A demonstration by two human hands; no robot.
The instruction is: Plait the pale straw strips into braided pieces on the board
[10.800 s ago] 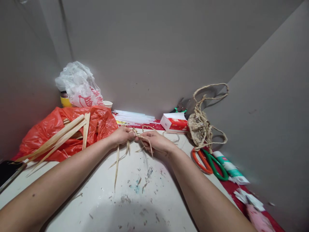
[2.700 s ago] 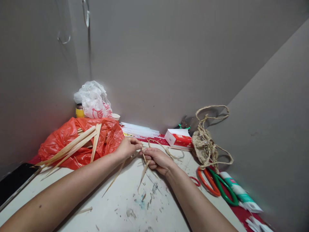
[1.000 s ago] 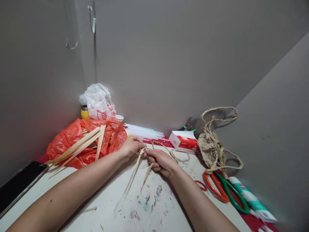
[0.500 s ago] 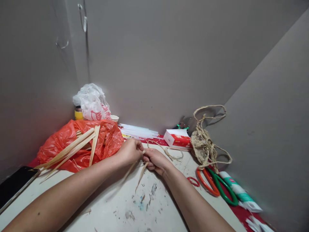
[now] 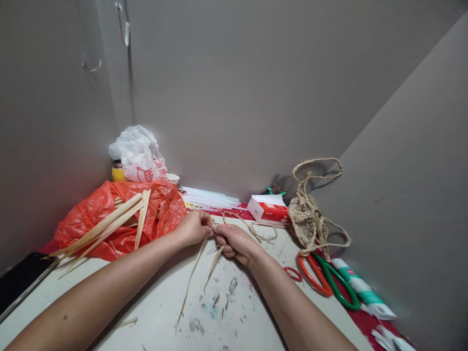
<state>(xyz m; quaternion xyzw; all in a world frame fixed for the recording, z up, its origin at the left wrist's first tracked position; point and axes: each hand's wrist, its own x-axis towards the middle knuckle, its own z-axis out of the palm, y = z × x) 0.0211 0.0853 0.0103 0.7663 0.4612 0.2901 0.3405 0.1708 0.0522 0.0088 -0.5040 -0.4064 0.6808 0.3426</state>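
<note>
Both hands meet over the middle of the white tabletop, fingertips pinched close together. My left hand is closed on a thin straw-coloured plant-fibre strip, whose loose end hangs toward me. My right hand is closed around a second fibre strip, its pointed tail sticking out below the fingers. A small twisted part shows between the fingertips, partly hidden. Behind the right hand, a thin twisted cord curves across the table to a loop.
Left, a red plastic bag holds fibre strips, beside a phone. At the back lie glue sticks and a red-white box. Right are a coiled rope, orange handle, green handle and white-teal tube.
My left hand has shifted slightly left, and the strip hanging from it, blurred before, now hangs still and clear. My right hand stays nearly in place.
</note>
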